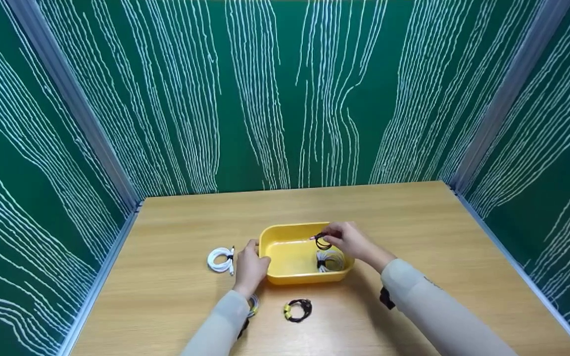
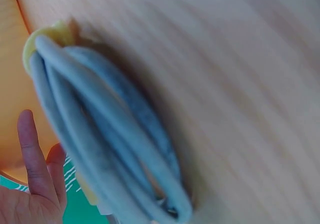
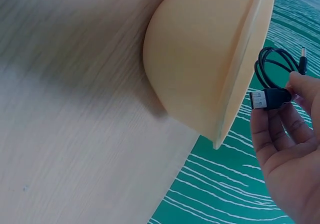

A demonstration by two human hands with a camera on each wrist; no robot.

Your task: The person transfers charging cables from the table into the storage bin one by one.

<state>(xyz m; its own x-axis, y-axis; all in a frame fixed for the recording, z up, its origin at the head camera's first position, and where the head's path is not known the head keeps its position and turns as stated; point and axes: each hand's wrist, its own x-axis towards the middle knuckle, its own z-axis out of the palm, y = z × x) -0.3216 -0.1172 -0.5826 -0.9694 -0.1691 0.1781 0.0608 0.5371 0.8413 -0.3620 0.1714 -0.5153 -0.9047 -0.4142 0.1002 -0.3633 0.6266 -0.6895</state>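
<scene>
Black cable (image 1: 321, 242), coiled in a small loop, sits just above the middle of the head view, held over the right half of the yellow tray (image 1: 285, 231); in the right wrist view the same cable (image 3: 274, 79) appears at the right edge, its rectangular plug pointing left toward the tray's rim (image 3: 240, 79). Right hand (image 1: 347, 238) pinches this cable between thumb and curled fingertips (image 3: 265, 134), the remaining fingers loosely bent. Left hand (image 1: 250, 264) rests against the left outer wall of the tray, fingers fairly straight and closed round nothing; in the left wrist view two straight fingers (image 2: 35, 154) show at the lower left of the frame. Inside the tray, at its right end below the held cable, lies a white coiled cable (image 1: 328, 260) bound with a dark tie. On the wooden table (image 1: 413, 232), a second white coil (image 1: 220, 259) lies just left of the left hand. A grey coil (image 2: 110, 149) fills the left wrist view, lying on the table beneath the left forearm. A black coil with a yellow band (image 1: 298, 310) lies below the tray, near the lower middle of the head view.
</scene>
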